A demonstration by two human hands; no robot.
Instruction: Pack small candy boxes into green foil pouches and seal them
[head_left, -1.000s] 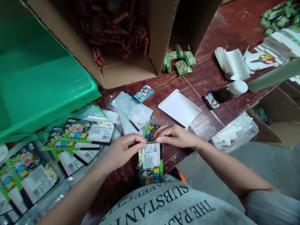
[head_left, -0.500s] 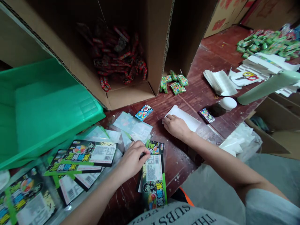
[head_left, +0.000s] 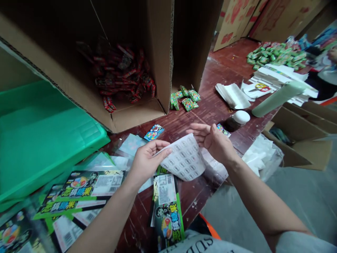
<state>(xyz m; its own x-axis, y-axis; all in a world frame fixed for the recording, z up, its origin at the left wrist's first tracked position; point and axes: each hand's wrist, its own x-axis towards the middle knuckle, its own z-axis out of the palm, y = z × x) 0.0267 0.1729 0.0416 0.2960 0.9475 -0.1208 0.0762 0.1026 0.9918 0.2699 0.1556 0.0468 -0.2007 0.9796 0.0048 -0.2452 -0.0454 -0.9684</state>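
Note:
My left hand [head_left: 146, 160] pinches the left edge of a white sheet of small round stickers [head_left: 184, 160], lifted and curled above the table. My right hand [head_left: 214, 142] holds the sheet's right side, fingers partly spread behind it. Below the sheet a black-and-green printed packet [head_left: 167, 207] lies on the red-brown wooden table [head_left: 218, 105], near the front edge.
A big open cardboard box [head_left: 137, 112] with red candy wrappers stands behind. A green plastic bin [head_left: 39, 140] is at left, with several printed packets [head_left: 86, 186] in front. Small green boxes [head_left: 185, 100], a blue box [head_left: 153, 132], a jar with a white lid [head_left: 237, 119], scissors [head_left: 259, 88] and paper stacks lie right.
Both hands left the printed packet. My right hand reached to the white sheet on the table and lifted it; now both hands hold it, sticker side towards me.

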